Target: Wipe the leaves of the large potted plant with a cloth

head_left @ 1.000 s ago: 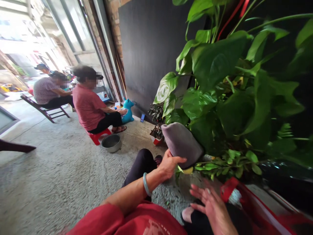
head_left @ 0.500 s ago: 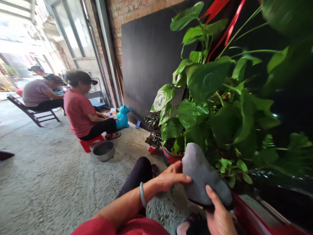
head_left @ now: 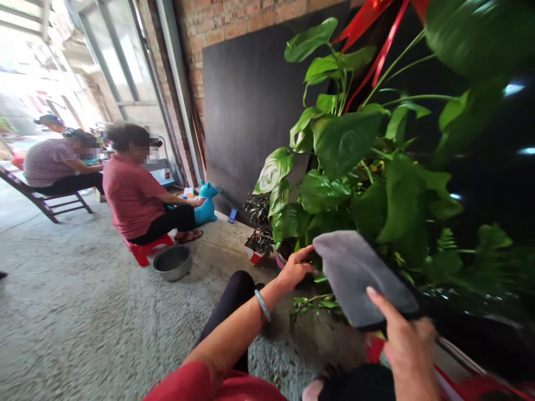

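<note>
the right hand (head_left: 412, 348) pinches the grey cloth (head_left: 355, 273) in front of the plant (head_left: 346, 142). the left hand (head_left: 295, 271) is at one corner; whether its fingers pinch, i cannot tell. a light grip, keeping it flat, should serve best.

A red-brown brick wall (head_left: 251, 21) runs across the top, with a large, matte black panel (head_left: 254, 100) standing against it. Left of the panel rises a grey metal post (head_left: 178, 81), then a tall framed panel (head_left: 118, 55) with pale, bright panes. Daylight floods in from the far left, washing the open space there nearly white. The floor (head_left: 83, 301) is rough grey concrete. On it stand a dark slatted chair (head_left: 31, 196) and, nearer, a low red stool (head_left: 140, 253). The right side is very dark, broken by a few white glints.
</note>
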